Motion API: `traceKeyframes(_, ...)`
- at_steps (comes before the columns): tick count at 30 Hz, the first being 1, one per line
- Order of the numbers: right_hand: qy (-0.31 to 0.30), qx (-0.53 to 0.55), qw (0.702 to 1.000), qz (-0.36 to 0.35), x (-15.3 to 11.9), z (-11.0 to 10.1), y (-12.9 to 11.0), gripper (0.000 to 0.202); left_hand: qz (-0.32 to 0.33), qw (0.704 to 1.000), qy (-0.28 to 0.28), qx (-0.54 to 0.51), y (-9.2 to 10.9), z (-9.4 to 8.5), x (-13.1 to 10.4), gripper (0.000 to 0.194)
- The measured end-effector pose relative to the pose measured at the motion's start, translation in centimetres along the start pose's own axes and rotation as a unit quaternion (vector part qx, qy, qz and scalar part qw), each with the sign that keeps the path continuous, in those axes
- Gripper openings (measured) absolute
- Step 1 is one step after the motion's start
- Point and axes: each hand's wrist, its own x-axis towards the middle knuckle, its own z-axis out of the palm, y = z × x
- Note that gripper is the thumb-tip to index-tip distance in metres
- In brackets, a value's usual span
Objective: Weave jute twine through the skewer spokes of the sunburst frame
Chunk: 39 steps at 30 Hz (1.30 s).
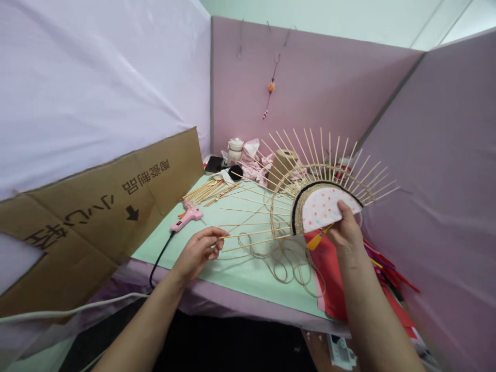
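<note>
A half-round fan-shaped piece (323,206) with a white, red-dotted centre is held up over the table, thin wooden sticks radiating from its curved edge. My right hand (346,227) grips its flat lower side, thumb on the dotted face. My left hand (201,248) pinches the tip of a stick at the lower left of the fan. Twine (284,271) runs in an arc through the sticks and lies in loose loops below. A yellow tassel (315,241) hangs beside my right hand.
A pink glue gun (186,216) with a black cord lies left of the fan, near a pile of sticks (209,190). Cardboard (104,212) stands at left. Red cloth (331,284) lies at right. A white jar (235,151) and brown container (282,168) stand behind.
</note>
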Motion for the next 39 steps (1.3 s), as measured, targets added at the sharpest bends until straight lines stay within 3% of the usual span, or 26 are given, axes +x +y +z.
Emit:
traceKeyframes(6, -0.008, 0.013, 1.000, -0.011, 0.1, -0.4, 0.3, 0.024, 0.027, 0.989, 0.069, 0.131, -0.3, 0.2, 0.2, 0.024)
traceKeyframes(13, -0.007, 0.029, 0.999, -0.023, 0.4, -0.5, 0.9, 0.022, 0.152, 0.950, 0.106, 0.251, -0.6, 0.5, -0.3, 0.023)
traceKeyframes(23, -0.012, 0.049, 0.999, -0.005, 0.8, 0.1, 1.0, 0.022, 0.167, 0.967, 0.037, 0.189, -1.6, -1.9, -0.5, 0.019)
traceKeyframes(32, -0.004, 0.052, 0.998, 0.022, 0.7, 1.2, 1.0, 0.024, 0.136, 0.990, -0.026, -0.007, -1.9, -1.8, 1.0, 0.024)
traceKeyframes(35, -0.010, 0.066, 0.998, 0.023, 0.8, 1.3, 1.5, 0.024, 0.159, 0.982, -0.038, 0.091, -1.7, -0.5, 1.5, 0.022)
traceKeyframes(39, -0.011, 0.101, 0.994, 0.027, 0.3, 2.0, 3.3, 0.021, 0.243, 0.928, -0.034, 0.282, -2.5, 3.7, 2.1, 0.021)
